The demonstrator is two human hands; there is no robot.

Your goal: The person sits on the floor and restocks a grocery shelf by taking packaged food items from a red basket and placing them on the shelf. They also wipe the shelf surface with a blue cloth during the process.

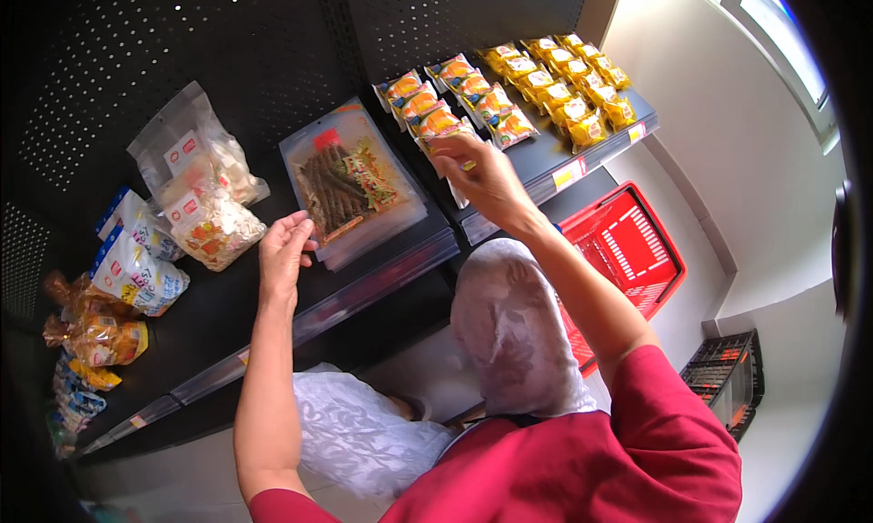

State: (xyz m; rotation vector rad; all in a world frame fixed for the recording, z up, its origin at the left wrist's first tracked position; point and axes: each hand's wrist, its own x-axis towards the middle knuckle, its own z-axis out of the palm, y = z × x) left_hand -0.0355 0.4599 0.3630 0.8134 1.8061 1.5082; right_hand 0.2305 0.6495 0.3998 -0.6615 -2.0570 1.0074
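A flat clear pouch of dark strip-shaped food (341,189), bearing printed writing, lies on the black shelf in front of me. My left hand (286,247) is at its left edge, thumb and fingers bent close together; whether they pinch the plastic cannot be made out. Over the near end of the orange-and-white snack packets (435,117) is my right hand (485,182), with its fingers curled. A bit of yellow shows between those fingers, and the hand hides what lies beneath. Those small packets form two rows, partly overlapping one another.
Gold-wrapped snacks (556,90) stand in rows at the right. Clear bags of pale food (204,195), blue-and-white bags (140,264) and an amber bag (109,328) occupy the left. A red shopping basket (627,243) and a black crate (726,380) rest below, near the white wall.
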